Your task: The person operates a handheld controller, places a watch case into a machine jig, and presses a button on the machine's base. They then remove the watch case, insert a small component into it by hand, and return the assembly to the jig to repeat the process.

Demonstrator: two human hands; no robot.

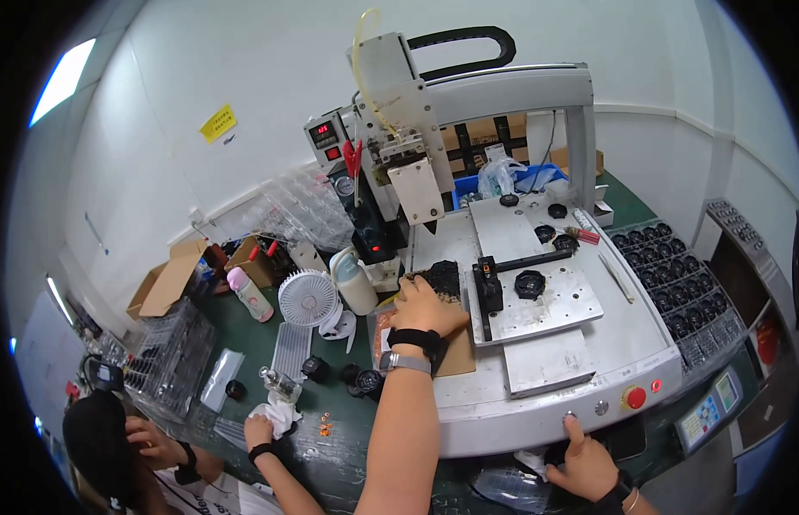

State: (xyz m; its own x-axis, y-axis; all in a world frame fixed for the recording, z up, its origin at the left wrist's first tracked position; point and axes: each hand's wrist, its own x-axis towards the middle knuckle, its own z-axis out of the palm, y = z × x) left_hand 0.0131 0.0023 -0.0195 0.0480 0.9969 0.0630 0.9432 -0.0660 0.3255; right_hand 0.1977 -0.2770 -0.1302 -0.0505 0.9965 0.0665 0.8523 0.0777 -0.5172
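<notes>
Right hand [586,466] at 5 o'clock, thumb on a silver button [570,417], grasping nothing. Left hand [427,311] lies flat on black parts [442,276] at centre, ungripped. Fan [308,298] at 9; gantry head [414,184] overhangs at 12.

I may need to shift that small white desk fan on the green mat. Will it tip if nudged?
Probably. The desk fan looks top-heavy: a broad round grille on a small base. It seems light plastic, so it would likely slide or topple easily.
</notes>
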